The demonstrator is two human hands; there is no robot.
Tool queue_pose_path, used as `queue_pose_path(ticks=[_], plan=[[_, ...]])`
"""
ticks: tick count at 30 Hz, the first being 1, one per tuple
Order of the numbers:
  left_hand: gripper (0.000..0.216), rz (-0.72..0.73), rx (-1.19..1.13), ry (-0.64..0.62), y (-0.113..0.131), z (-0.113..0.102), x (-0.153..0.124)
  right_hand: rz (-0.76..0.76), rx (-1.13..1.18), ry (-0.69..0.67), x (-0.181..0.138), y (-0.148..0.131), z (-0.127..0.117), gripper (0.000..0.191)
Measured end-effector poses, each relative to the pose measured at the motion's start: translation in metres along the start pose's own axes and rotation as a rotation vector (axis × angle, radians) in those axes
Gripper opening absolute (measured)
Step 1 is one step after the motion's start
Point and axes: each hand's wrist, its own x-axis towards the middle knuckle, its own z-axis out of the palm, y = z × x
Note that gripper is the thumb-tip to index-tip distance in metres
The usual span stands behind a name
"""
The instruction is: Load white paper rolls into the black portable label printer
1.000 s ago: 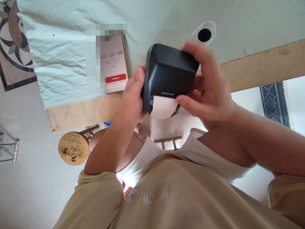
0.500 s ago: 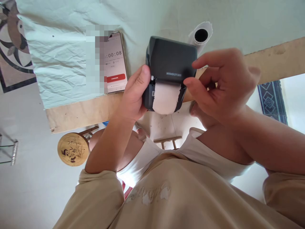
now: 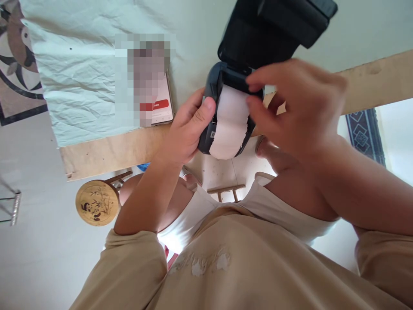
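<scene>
Presently, the side of a dark label printer (image 3: pixel 214 86) is being clamped by the left hand (image 3: pixel 185 129), its fingers (image 3: pixel 206 107) curled and pressed against the casing. The white paper roll (image 3: pixel 230 122) seated inside is being touched by the spread fingers (image 3: pixel 254 105) of the right hand (image 3: pixel 300 107). The printer's lid (image 3: pixel 274 30) is being held open above the pale-clothed counter (image 3: pixel 80 64), beside a phone (image 3: pixel 159 105).

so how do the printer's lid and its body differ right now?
The lid is swung up and away from the person, flat and angular; the body is rounded and sits low between the hands. The lid is free of either hand, while the left hand grips the body's side. The body holds the white paper roll, touched by the right hand; the lid holds nothing visible. Both are dark plastic.
</scene>
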Motion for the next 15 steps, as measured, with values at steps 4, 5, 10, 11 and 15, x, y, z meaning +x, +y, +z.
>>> queue_pose_path(ticks=[4,5,10,11,15], plan=[[0.044,0.006,0.062,-0.018,0.000,-0.001,0.000,-0.038,-0.254,-0.235,0.001,-0.004,-0.003,0.022],[0.043,-0.001,0.076,-0.010,0.001,0.000,-0.001,-0.034,-0.250,-0.265,0.001,-0.005,-0.004,0.022],[0.035,-0.080,0.070,-0.012,0.010,0.003,-0.005,-0.011,-0.148,-0.335,0.004,-0.008,-0.007,0.020],[0.034,-0.082,0.065,-0.025,0.011,0.004,-0.006,0.006,-0.087,-0.337,0.005,-0.008,-0.010,0.022],[0.033,-0.063,0.005,0.001,0.011,0.006,-0.008,0.101,0.373,-0.305,0.007,0.004,-0.030,0.037]])
